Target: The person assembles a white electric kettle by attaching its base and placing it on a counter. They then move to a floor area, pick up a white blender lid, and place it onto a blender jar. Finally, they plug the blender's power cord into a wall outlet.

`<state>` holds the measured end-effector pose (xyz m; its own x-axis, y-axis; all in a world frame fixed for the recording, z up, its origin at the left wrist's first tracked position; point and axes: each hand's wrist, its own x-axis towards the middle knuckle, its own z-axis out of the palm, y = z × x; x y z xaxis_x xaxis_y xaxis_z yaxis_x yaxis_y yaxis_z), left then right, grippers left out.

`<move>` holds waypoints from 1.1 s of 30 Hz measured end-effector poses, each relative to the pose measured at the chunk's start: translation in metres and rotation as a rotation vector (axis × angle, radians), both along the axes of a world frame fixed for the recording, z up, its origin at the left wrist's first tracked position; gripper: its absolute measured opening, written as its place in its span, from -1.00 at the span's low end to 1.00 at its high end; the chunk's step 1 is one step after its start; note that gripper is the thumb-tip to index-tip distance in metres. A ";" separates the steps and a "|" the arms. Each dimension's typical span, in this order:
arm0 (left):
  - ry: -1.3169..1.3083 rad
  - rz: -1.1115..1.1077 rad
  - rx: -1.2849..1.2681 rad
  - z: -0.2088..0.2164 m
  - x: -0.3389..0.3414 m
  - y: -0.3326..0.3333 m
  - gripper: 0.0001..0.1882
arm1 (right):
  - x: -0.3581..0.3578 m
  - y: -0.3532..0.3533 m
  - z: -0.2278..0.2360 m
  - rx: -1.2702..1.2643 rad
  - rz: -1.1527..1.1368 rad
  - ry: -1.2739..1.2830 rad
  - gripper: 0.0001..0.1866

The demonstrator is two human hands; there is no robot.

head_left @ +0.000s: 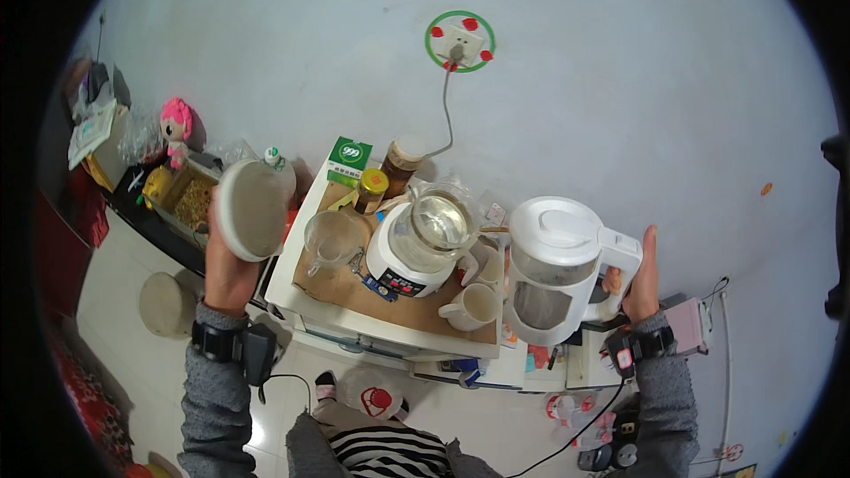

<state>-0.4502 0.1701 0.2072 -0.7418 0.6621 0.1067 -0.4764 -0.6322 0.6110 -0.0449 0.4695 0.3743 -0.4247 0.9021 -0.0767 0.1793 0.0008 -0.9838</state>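
On the left, my left hand grips a white round tub-like container from behind. Its broad round face is toward me; whether that is a lid or a base I cannot tell. My right hand is round the handle of a white lidded pitcher with a see-through window in its side. Between my hands, a glass pot without a lid sits on a white electric base with a dark control panel. Light from above reflects inside the pot.
A cabinet carries a glass cup, white mugs, a yellow-lidded jar, a brown jar and a green box. A cord runs up to a wall socket. Left, a pink-haired doll stands beside a grain-filled box.
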 end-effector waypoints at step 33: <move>1.589 0.289 -0.675 0.055 0.094 0.234 -0.48 | 0.255 -0.137 -0.139 -0.122 -0.670 0.432 -0.30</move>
